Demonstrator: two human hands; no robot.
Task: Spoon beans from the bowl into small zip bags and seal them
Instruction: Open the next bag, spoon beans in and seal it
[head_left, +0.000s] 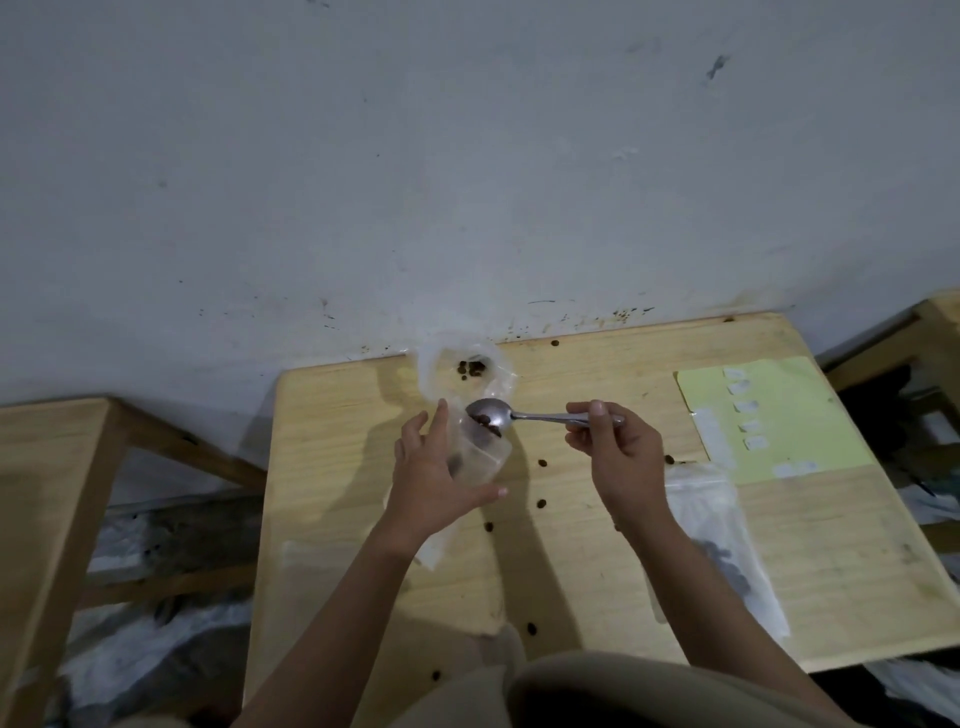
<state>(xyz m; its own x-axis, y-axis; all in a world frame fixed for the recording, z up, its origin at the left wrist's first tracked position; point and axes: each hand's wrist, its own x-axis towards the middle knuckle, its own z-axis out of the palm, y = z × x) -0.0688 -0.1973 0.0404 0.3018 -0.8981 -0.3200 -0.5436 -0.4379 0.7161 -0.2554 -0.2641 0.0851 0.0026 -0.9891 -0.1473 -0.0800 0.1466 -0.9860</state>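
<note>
Head view, one frame; places given from the bowl.

- Bowl (467, 371): clear plastic, at the far edge of the wooden bench (597, 545), against the wall; only a few beans (471, 369) left inside.
- Spoon (493, 413): metal, just nearer than the bowl, tipped over the bag mouth, beans in its scoop.
- Right hand (615, 447): nearer and to the right of the bowl, fingers curled round the spoon handle, pinching it.
- Zip bag (480, 457): small, clear, directly nearer than the bowl, mouth up and open, a few beans seemingly inside.
- Left hand (434, 478): nearer than the bowl, fingers and thumb wrapped round the bag, holding it upright.
- Filled bag (719, 551): lying flat, well apart, nearer and to the right.
- Yellow sheet (769, 415) with white labels: far right of the bowl.
- Loose beans (542, 503): scattered on the bench nearer than the bowl.

Step judged: tipping a spoonful into the held bag. Next move likely calls for a fuller tilt over the mouth, bag kept open and steady, then back to the bowl or on to sealing.
</note>
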